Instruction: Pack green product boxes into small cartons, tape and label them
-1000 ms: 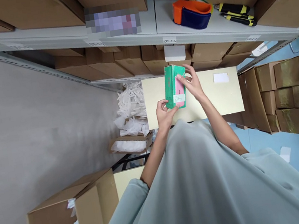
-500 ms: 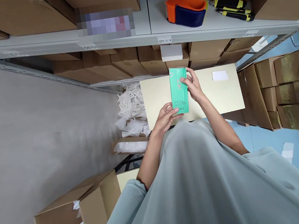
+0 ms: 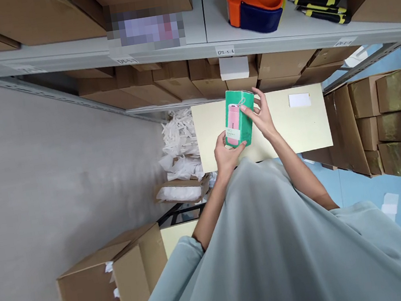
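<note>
Both my hands hold a small green carton [image 3: 238, 119] with a pink item pictured on its side, above a pale yellow table top [image 3: 295, 126]. My left hand [image 3: 225, 154] grips the carton's near lower end, fingers wrapped under it. My right hand [image 3: 261, 116] pinches its right edge near the top, with the other fingers spread.
A grey shelf [image 3: 184, 42] ahead carries an orange-and-blue tape dispenser [image 3: 255, 9], yellow-black cutters [image 3: 322, 4] and cardboard boxes. A white label [image 3: 299, 100] lies on the table. White packing bags [image 3: 179, 143] fill a box at left. An open carton [image 3: 111, 284] stands near left; stacked boxes [image 3: 392, 122] at right.
The carton has been turned in my hands: first a pink-labelled face, then a plain green face, now the face with the pink picture. The hands stayed over the table.
</note>
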A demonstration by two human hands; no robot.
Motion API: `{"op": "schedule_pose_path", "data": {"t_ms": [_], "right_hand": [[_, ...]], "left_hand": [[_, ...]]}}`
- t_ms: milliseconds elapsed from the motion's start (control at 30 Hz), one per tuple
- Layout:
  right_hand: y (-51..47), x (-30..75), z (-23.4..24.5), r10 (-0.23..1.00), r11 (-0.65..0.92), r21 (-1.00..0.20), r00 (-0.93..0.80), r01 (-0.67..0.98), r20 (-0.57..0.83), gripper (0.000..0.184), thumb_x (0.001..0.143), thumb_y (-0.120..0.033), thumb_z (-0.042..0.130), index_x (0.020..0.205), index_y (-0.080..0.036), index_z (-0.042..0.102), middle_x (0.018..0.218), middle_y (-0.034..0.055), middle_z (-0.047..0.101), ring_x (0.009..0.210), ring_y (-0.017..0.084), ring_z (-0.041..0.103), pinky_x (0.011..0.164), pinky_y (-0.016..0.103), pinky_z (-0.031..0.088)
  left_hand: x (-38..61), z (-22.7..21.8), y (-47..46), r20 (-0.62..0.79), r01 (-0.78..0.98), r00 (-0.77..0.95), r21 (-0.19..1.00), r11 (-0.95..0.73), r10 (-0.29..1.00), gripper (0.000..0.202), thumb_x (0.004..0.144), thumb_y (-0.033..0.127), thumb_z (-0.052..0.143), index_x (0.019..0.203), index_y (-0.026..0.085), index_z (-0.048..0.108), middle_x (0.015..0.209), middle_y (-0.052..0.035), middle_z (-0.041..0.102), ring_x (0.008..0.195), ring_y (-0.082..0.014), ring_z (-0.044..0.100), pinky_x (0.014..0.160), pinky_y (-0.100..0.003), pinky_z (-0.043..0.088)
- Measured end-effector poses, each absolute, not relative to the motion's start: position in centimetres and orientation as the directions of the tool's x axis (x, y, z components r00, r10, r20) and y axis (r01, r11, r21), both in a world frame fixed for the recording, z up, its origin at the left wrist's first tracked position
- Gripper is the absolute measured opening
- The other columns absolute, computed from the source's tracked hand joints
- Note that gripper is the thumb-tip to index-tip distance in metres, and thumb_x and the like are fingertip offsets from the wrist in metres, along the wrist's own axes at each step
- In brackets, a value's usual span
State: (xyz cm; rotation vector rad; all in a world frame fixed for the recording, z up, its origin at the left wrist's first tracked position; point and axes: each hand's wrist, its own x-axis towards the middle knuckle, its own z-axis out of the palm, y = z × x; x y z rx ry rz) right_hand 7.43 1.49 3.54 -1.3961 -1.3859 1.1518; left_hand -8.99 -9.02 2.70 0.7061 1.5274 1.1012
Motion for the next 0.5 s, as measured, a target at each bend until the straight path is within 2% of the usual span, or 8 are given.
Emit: {"op": "schedule_pose_path", "data": {"t_ms": [67,167,267,333,500], "right_hand": [[1.5,7.0,3.4,1.000,-0.020,-0.967,0.011,0.253,-0.018,0.102,0.086,-0.097,0.070,0.166,-0.038,0.045,0.174,0.0130,0.050,0.153,0.033,0.057,0.124,0.056,0.057],[1.6,7.0,3.6,0.999,-0.048,-0.979,0.020,0.199,-0.045,0.097,0.085,-0.092,0.077,0.160,-0.036,0.050,0.166,0.0129,0.058,0.147,0.033,0.063,0.123,0.057,0.058],[1.5,7.5,4.1,0.994,-0.090,-0.984,-0.043,0.152,-0.097,0.095,0.085,-0.090,0.079,0.158,-0.037,0.051,0.158,0.0122,0.066,0.139,0.033,0.068,0.117,0.055,0.062],[1.3,7.7,4.1,0.991,-0.096,-0.983,-0.082,0.156,-0.109,0.096,0.086,-0.091,0.077,0.159,-0.036,0.050,0.155,0.0120,0.068,0.136,0.032,0.070,0.114,0.054,0.064],[0.9,7.6,3.8,0.988,-0.092,-0.985,-0.113,0.145,-0.109,0.092,0.088,-0.091,0.075,0.158,-0.036,0.050,0.155,0.0117,0.069,0.133,0.031,0.071,0.115,0.054,0.064]], "left_hand": [[-8.6,3.2,-9.5,-0.380,-0.095,-0.257,0.925,0.368,0.888,0.082,0.059,0.029,0.107,0.132,0.024,0.070,0.142,-0.0135,0.072,0.136,-0.0329,0.068,0.091,-0.036,0.069],[-9.2,3.8,-10.2,-0.420,-0.213,-0.129,0.897,0.388,0.899,0.077,0.063,0.038,0.107,0.128,0.025,0.068,0.144,-0.0137,0.071,0.140,-0.0331,0.067,0.092,-0.035,0.069],[-10.6,3.9,-10.6,-0.537,-0.382,0.071,0.764,0.521,0.840,0.067,0.068,0.046,0.105,0.120,0.027,0.067,0.137,-0.0105,0.076,0.127,-0.0300,0.076,0.094,-0.040,0.070],[-11.5,3.6,-10.7,-0.579,-0.442,0.173,0.677,0.588,0.797,0.069,0.069,0.045,0.105,0.123,0.028,0.067,0.135,-0.0092,0.078,0.119,-0.0285,0.079,0.096,-0.045,0.071],[-11.8,2.8,-10.7,-0.583,-0.467,0.229,0.637,0.613,0.780,0.080,0.065,0.036,0.106,0.135,0.027,0.069,0.136,-0.0108,0.079,0.116,-0.0282,0.081,0.096,-0.042,0.070]]}}
